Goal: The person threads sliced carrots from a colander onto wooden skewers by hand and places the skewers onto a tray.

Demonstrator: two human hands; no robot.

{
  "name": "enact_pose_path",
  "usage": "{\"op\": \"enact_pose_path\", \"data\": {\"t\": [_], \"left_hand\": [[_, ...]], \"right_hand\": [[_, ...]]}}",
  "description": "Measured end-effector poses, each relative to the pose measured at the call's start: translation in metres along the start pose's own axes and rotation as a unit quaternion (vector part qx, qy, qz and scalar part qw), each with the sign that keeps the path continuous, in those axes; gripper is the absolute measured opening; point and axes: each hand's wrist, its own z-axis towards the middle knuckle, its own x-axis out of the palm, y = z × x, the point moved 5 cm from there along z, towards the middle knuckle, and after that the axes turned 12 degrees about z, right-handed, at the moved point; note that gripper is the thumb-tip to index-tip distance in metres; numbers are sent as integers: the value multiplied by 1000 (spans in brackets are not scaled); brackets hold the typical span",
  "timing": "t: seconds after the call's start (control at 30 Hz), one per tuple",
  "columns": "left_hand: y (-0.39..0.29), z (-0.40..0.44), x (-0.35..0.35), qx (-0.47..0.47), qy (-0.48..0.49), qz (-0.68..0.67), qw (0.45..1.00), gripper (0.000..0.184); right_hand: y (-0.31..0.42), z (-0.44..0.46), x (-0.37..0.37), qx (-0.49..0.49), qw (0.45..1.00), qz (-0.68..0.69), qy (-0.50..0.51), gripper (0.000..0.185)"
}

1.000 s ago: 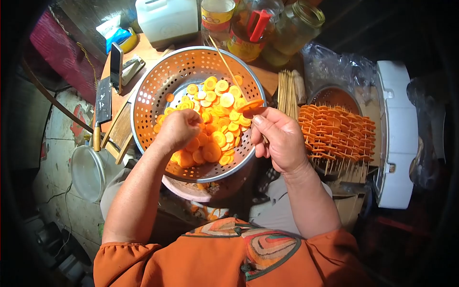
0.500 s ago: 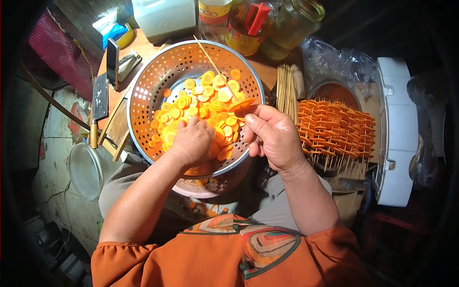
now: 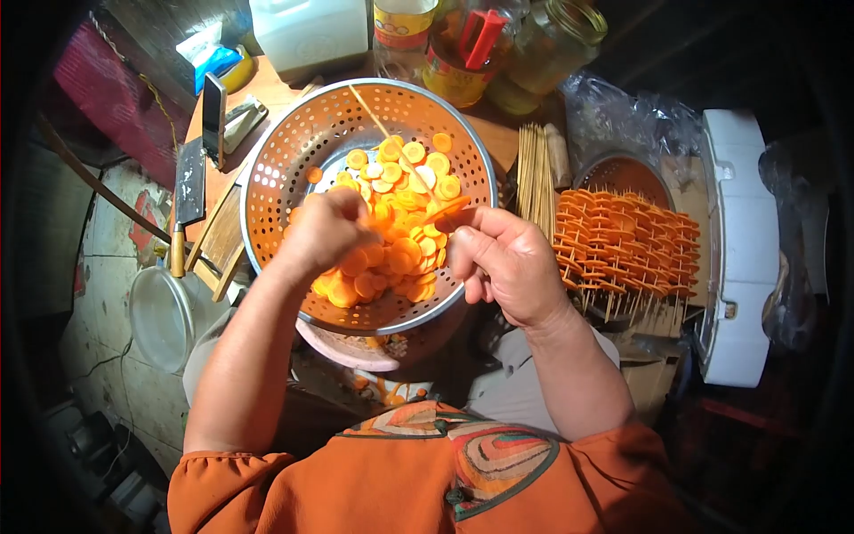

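A perforated metal colander [image 3: 480,169] holds a heap of orange carrot slices [image 3: 405,254]. My right hand [image 3: 511,267], at the colander's right rim, pinches a thin wooden skewer [image 3: 372,116] that slants up and left over the heap. At least one carrot slice [image 3: 447,210] is threaded on it, close to my fingers. Over the left part of the heap is my left hand [image 3: 325,231], slightly blurred. Its fingers are curled in, and whatever they hold is hidden.
Right of the colander lie bare skewers [image 3: 535,173] and a stack of loaded carrot skewers [image 3: 627,245], beside a white foam box [image 3: 738,249]. A cleaver [image 3: 189,182] and a phone [image 3: 213,120] are at the left. Jars [image 3: 556,53] and a plastic jug [image 3: 311,36] stand behind.
My left hand has lifted out of the carrot slices and moved up and left, its fingers curling. The skewer in my right hand has tilted slightly lower.
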Motion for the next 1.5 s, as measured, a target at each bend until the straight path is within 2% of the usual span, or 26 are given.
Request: {"op": "enact_pose_path", "data": {"t": [0.07, 0.1, 0.2, 0.3, 0.67, 0.77, 1.07, 1.27, 1.37, 1.47, 1.5], "left_hand": [[9, 5, -23, -54, -78, -236, 967, 20], [11, 3, -33, -83, -82, -321, 940, 18], [18, 2, -49, -88, -134, -496, 854, 16], [28, 1, -56, -77, -132, -549, 822, 17], [30, -7, -63, -92, -157, -566, 804, 14], [34, -6, -61, -124, -157, -581, 789, 13], [24, -1, -56, -84, -142, -538, 827, 15], [12, -2, -55, -35, -152, -498, 853, 10], [-5, -6, -41, 41, -82, -499, 862, 9], [-27, -18, -12, 51, -9, -481, 875, 10], [-38, -25, -7, 21, 5, -498, 867, 11]], "right_hand": [[-2, -2, 3, 20, 999, -18, 19, 16], [-4, -3, 5, 40, 998, -37, 36, 16], [-9, -7, 13, 70, 994, -68, 56, 17], [-13, -7, 15, 74, 992, -75, 65, 17], [-16, -11, 22, 80, 992, -75, 67, 15], [-15, -12, 22, 70, 992, -76, 77, 15], [-17, -12, 21, 67, 994, -67, 52, 16], [-20, -13, 18, 64, 994, -64, 59, 15], [-16, -13, 20, 59, 996, -44, 46, 15], [-18, -7, 18, 72, 997, 4, 14, 15], [-18, -5, 17, 67, 998, 14, 4, 15]]}}
